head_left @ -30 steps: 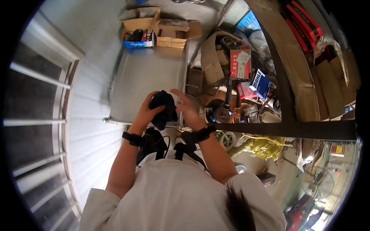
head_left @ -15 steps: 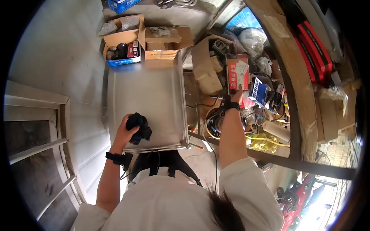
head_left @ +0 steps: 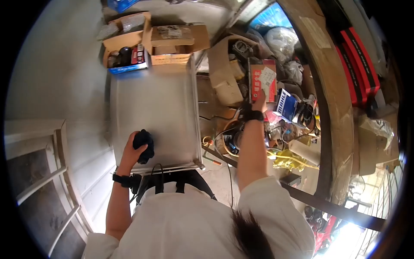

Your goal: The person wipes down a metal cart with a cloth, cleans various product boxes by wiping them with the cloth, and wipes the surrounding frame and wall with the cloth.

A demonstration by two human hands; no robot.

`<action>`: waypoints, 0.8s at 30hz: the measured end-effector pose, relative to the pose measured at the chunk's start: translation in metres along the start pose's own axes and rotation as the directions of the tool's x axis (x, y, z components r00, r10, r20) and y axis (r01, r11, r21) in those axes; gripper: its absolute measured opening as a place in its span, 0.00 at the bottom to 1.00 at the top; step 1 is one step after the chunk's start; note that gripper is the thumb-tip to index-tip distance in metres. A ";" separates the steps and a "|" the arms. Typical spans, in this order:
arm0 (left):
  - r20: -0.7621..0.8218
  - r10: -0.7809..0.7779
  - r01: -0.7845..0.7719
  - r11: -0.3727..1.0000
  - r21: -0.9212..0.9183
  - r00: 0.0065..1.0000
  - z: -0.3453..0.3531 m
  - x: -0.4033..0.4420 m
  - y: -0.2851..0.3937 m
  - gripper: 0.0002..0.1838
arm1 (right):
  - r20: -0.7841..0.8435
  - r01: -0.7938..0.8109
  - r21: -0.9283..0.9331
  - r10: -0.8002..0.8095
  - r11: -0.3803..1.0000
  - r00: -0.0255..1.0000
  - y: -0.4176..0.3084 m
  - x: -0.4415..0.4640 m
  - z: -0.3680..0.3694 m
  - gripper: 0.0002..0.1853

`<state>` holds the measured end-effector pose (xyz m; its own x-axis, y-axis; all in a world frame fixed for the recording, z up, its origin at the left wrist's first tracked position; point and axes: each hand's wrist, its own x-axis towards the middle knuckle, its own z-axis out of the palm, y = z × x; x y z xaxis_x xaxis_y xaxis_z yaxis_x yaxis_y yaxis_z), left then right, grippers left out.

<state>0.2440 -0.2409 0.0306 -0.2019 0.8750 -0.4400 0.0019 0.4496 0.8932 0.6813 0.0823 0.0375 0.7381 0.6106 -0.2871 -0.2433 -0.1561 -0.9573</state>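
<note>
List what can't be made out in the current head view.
All in the head view:
- Some fingers of the left hand: hidden behind the dark cloth.
- Whether the right hand grips or only touches the red box: its own back hides the contact.
- Small print on the white label: too small and blurred.
- The upper-left blue box: cut off by the top edge.
</note>
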 end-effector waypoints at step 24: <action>-0.165 -0.186 0.184 0.982 -0.028 0.969 -0.012 0.015 -0.006 0.29 | -0.637 0.093 -0.124 -0.151 0.988 0.756 -0.102 0.045 -0.053 0.26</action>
<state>0.2288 -0.2326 0.0200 -0.3574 0.7342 -0.5773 -0.0629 0.5978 0.7992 0.7724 0.0843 0.1200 0.9955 -0.0089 -0.0938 -0.0938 -0.1934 -0.9766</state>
